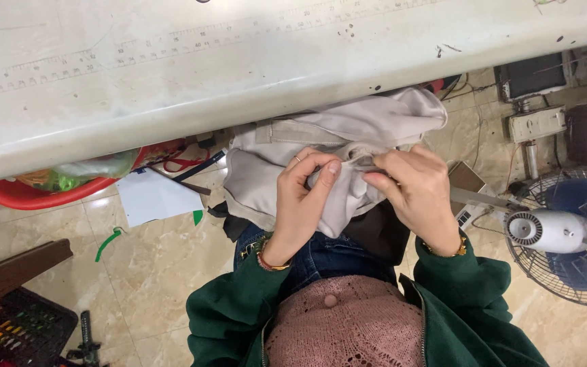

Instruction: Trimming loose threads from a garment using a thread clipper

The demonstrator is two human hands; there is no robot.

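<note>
A light grey garment (348, 136) lies bunched on my lap, partly tucked under the edge of a white worktable (171, 68). My left hand (304, 197) pinches a fold of the fabric between thumb and fingers, a ring on one finger and bangles at the wrist. My right hand (416, 194) grips the same fold from the other side, close to the left hand. Both hands sit over my jeans, with green jacket sleeves below them.
A standing fan (565, 234) is at the right on the tiled floor, with a power strip (537, 124) behind it. A red basin (42, 194), white paper (154, 197) and green scraps lie at the left. A dark crate (15, 326) sits in the lower left corner.
</note>
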